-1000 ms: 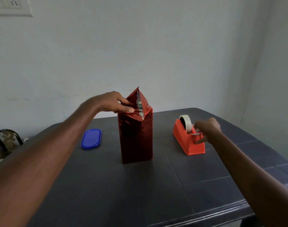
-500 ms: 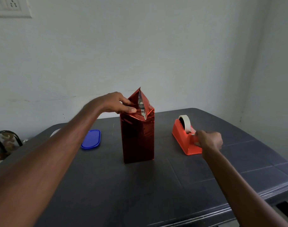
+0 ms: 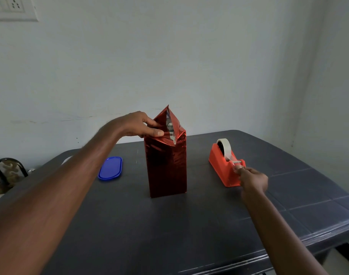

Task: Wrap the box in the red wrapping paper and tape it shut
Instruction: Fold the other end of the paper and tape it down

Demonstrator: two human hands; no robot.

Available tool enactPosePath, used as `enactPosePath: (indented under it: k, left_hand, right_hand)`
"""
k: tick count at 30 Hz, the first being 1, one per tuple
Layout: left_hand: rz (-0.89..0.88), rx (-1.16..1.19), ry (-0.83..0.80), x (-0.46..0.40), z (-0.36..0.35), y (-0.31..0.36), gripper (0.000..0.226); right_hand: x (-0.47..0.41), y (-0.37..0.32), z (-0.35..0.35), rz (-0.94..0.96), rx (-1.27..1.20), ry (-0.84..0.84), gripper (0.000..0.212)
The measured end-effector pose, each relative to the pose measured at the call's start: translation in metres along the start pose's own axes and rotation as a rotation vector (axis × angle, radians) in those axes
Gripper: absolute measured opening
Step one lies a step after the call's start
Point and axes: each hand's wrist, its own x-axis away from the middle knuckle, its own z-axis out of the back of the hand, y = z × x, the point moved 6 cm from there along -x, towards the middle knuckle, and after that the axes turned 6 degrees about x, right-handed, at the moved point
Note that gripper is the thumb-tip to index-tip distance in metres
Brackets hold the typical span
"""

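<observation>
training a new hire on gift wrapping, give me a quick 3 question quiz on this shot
1. True or false: the top flap of the red paper on the box is already folded flat and taped.
2. Which hand is at the tape dispenser? A) left B) right C) neither
3. Fill in: the blue lid lies on the table on the box's ____ side.

Key
1. False: the flap stands up in a point, and the left hand pinches the paper at the top edge.
2. B: the right hand pinches the tape end at the cutter.
3. Left.
</observation>
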Motion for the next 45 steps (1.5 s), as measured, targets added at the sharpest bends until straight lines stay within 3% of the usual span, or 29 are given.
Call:
enactPosePath:
  k: [7, 17, 30, 33, 38, 45]
  left_hand:
    - [-0.003, -0.006, -0.006, 0.002, 0.0, 0.0, 0.091]
    - [0.002, 0.01, 0.002, 0.001, 0.0, -0.002, 0.091]
    - [0.008, 0.004, 0.019, -0.002, -0.003, -0.004, 0.076]
    - [0.02, -0.01, 0.054, 0.0, -0.001, -0.005, 0.072]
    - [0.026, -0.057, 0.111, 0.007, 0.0, 0.002, 0.045]
    - [0.096, -0.059, 0.151, 0.009, 0.002, -0.003, 0.046]
  right_hand:
    - [-0.004, 0.014, -0.008, -0.114, -0.174, -0.025, 0.028]
    - [0.005, 0.024, -0.01, -0.177, -0.296, -0.011, 0.014]
    - [0.085, -0.112, -0.052, 0.473, -0.134, -0.323, 0.005]
    - [0.102, -0.145, -0.073, 0.633, -0.006, -0.404, 0.006]
    - [0.127, -0.191, -0.121, 0.833, 0.246, -0.611, 0.002]
    - [0.149, -0.209, -0.176, 0.965, 0.728, -0.767, 0.005]
